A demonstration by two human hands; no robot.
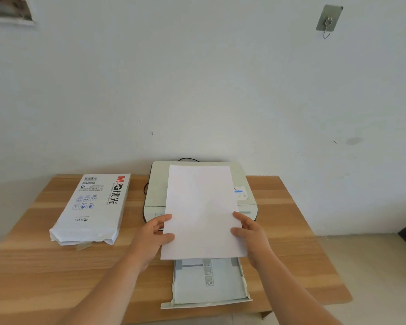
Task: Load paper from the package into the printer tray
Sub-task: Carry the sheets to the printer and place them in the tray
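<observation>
**Currently: Paper Stack Held Above the Open Printer Tray**

Presently, the wooden table (pixel 56 273) carries the following items, listed from left to right.

1. Paper package (pixel 93 208): lies flat at 9 o'clock from the printer, well apart from it. Its near end is torn open, and the white wrapper carries red and black lettering.

2. Left hand (pixel 154 235): grips the left edge of the paper stack (pixel 202 212). The thumb lies on the top face; the fingers are curled under the sheet edge.

3. Paper stack: held in the air by both hands, its long side running from 6 o'clock to 12 o'clock. It covers most of the printer (pixel 156 191) lid and the rear part of the printer tray (pixel 209 292). No part of the stack is seen resting in the tray.

4. Printer tray: pulled out toward 6 o'clock from the printer front. Its visible floor shows a grey guide strip down the centre.

5. Right hand (pixel 251 233): grips the right edge of the stack, thumb on top, fingers curled beneath.

6. Wall hook (pixel 328 21): fixed to the wall at 1 o'clock, far above the printer. A black cable (pixel 188 159) shows behind the printer at 12 o'clock.
</observation>
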